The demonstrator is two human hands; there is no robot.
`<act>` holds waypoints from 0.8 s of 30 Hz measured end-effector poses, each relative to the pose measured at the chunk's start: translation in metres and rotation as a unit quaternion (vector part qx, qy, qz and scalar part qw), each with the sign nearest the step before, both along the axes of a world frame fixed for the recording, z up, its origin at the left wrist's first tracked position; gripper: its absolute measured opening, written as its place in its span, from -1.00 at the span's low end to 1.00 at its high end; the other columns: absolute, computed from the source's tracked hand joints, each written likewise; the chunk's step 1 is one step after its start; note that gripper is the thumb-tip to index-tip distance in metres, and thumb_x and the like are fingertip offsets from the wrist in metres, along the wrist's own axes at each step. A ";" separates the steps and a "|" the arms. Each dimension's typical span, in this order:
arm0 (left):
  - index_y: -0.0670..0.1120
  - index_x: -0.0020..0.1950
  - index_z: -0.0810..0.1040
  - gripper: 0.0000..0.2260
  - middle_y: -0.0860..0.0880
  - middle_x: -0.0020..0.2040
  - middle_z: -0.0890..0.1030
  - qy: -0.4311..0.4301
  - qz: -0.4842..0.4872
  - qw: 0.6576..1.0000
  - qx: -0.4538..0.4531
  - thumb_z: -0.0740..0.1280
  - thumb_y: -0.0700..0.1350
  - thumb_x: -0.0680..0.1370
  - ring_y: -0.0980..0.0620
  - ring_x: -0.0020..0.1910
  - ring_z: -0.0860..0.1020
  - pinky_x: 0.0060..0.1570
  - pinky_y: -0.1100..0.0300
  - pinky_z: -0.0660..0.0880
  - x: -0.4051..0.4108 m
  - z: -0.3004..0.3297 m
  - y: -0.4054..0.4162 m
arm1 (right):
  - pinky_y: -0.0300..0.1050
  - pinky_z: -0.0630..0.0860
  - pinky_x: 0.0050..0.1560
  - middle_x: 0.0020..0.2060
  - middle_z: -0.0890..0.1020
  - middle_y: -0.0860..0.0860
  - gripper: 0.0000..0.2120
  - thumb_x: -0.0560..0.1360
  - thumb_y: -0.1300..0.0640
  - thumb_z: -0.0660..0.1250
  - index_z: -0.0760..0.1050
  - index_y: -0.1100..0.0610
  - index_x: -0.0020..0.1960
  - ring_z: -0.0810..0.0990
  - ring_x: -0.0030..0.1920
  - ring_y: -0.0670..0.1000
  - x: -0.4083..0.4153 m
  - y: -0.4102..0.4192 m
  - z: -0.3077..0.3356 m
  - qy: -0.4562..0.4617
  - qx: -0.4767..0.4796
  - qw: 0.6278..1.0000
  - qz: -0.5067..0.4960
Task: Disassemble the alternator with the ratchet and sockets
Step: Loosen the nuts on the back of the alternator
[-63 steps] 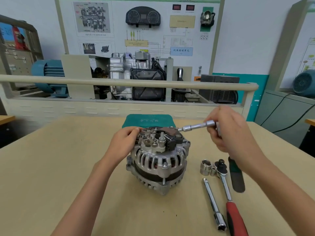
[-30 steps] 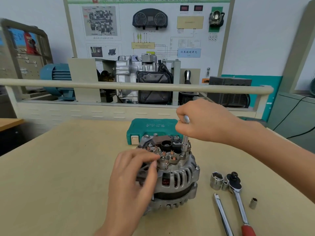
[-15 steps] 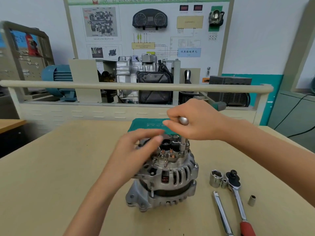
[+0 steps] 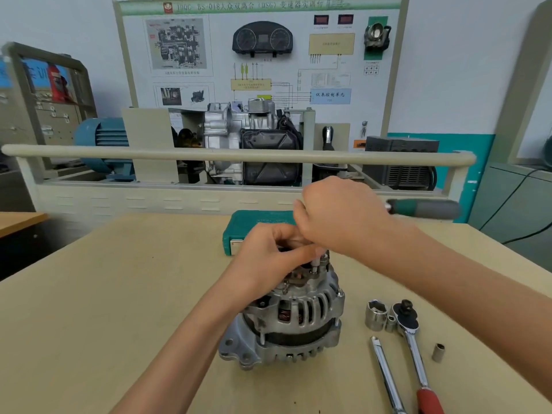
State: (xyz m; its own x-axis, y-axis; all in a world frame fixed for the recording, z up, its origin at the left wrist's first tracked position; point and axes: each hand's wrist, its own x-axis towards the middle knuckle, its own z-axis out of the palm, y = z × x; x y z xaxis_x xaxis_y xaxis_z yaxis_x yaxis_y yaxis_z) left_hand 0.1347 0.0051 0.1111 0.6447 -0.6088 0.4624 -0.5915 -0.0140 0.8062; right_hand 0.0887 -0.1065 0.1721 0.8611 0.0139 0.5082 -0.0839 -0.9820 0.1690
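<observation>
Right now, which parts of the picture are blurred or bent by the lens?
In the head view, the green-handled tool and the right hand are smeared by motion; the alternator and ratchet look sharp; the wide lens bows the beige rail.

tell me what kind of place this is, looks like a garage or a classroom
Most likely an automotive training classroom, not a working garage: a wall display board with wiring diagrams and an instrument cluster, a cutaway gearbox on a stand, and an alternator on a clean desk.

Three sockets (image 4: 375,314), two ratchets (image 4: 409,339).
</observation>
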 end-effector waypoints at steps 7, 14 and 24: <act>-0.27 -0.14 0.62 -0.93 -0.25 -0.21 0.63 -0.040 0.023 0.998 -0.051 0.38 -0.27 0.47 -0.13 -0.25 0.56 -0.13 0.02 0.50 -0.003 -0.013 -0.002 | -0.16 0.05 -0.48 -0.45 0.24 -0.01 -0.68 0.53 0.13 0.13 0.15 0.10 -0.37 0.20 -0.47 -0.02 -0.002 0.016 -0.005 -0.044 0.013 0.994 -0.095; 0.03 -0.16 0.60 -0.91 0.22 -0.39 0.56 -0.065 -0.001 0.997 -0.036 0.40 -0.17 0.47 0.26 -0.34 0.48 -0.25 0.42 0.38 0.000 -0.014 0.001 | -0.16 0.03 -0.50 -0.50 0.20 -0.05 -0.74 0.58 -0.01 0.06 0.27 0.09 -0.24 0.32 -0.40 0.06 -0.003 0.001 -0.010 -0.123 -0.052 0.991 0.020; 0.04 -0.22 0.65 -0.96 0.05 -0.27 0.68 -0.003 -0.053 0.998 -0.042 0.47 -0.05 0.36 0.16 -0.23 0.63 -0.16 0.35 0.51 0.009 -0.011 0.013 | -0.15 0.20 -0.35 -0.59 0.24 -0.06 -0.53 0.50 0.09 0.29 0.11 0.01 -0.47 0.27 -0.48 -0.06 0.014 0.002 -0.017 -0.143 0.177 0.947 0.229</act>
